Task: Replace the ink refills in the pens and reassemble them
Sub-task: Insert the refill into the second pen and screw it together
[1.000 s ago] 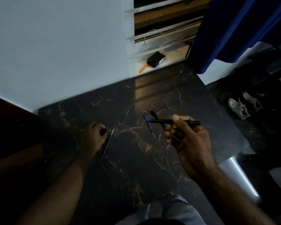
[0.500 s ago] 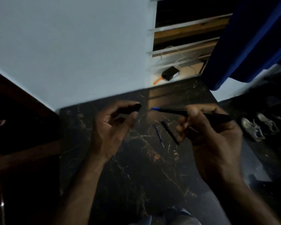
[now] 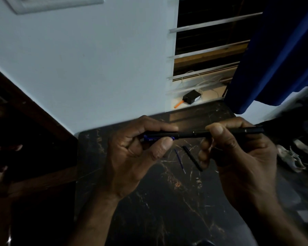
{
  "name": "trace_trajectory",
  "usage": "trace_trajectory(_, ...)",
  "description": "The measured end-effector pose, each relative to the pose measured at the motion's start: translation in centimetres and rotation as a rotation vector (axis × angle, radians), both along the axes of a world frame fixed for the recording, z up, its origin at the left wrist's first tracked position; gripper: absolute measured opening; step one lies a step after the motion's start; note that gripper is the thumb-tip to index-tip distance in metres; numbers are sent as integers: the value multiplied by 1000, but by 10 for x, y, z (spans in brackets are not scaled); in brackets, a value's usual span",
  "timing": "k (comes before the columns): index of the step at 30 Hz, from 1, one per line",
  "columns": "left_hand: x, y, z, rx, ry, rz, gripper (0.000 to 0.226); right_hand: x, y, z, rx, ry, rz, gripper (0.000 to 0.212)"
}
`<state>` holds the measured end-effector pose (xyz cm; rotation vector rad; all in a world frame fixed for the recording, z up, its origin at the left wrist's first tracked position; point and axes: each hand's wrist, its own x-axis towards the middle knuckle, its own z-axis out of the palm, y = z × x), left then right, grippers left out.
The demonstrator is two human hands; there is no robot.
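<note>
I hold a black pen (image 3: 192,134) level above the dark marble table (image 3: 149,201). My left hand (image 3: 132,155) grips its left part, the cap with a blue clip (image 3: 149,137), between thumb and fingers. My right hand (image 3: 238,157) pinches the barrel, whose end sticks out to the right. The cap sits over the pen's front end. Below the pen, a thin blue refill (image 3: 179,161) and a black pen part (image 3: 192,158) lie on the table between my hands.
A white wall rises behind the table. On the window sill lie a small black box (image 3: 191,97) and an orange item (image 3: 178,104). A blue curtain (image 3: 274,55) hangs at the right. Shoes (image 3: 290,158) sit on the floor to the right.
My left hand lifted the cap off the table and brought it to the pen in my right hand. The blue tip is now covered by the cap. Both hands rose.
</note>
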<state>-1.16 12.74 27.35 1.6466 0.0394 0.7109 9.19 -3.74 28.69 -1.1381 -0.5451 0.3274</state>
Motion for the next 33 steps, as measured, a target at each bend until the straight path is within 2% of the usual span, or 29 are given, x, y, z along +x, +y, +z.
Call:
trace_trajectory(4, 4, -15, -6, -131, 66, 18, 15, -6, 2, -4, 24, 92, 33, 7)
trace_trajectory(8, 9, -34, -12, -142, 63, 57, 16, -13, 4, -10, 49, 148, 73, 18)
trace_trajectory(12, 11, -47, -12, -172, 4, 93, 14, -13, 1, -11, 60, 195, 80, 17)
trace_trajectory(16, 14, -53, -5, -102, -67, 133, 11, -10, 1, -4, 100, 131, 82, 15)
trace_trajectory(22, 37, -45, 27, 31, -256, 0, 14, 8, 3, 23, 191, -51, 133, 10)
trace_trajectory(26, 42, -22, 25, -156, -141, -76, 22, 12, 8, 21, 171, -64, 123, 7)
trace_trajectory(30, 41, -19, -1, -468, -70, -110, 17, 0, 17, -4, 165, 147, 102, 10)
trace_trajectory(33, 35, -16, -39, -650, 74, -15, 15, -10, 20, -39, 76, 263, 82, 16)
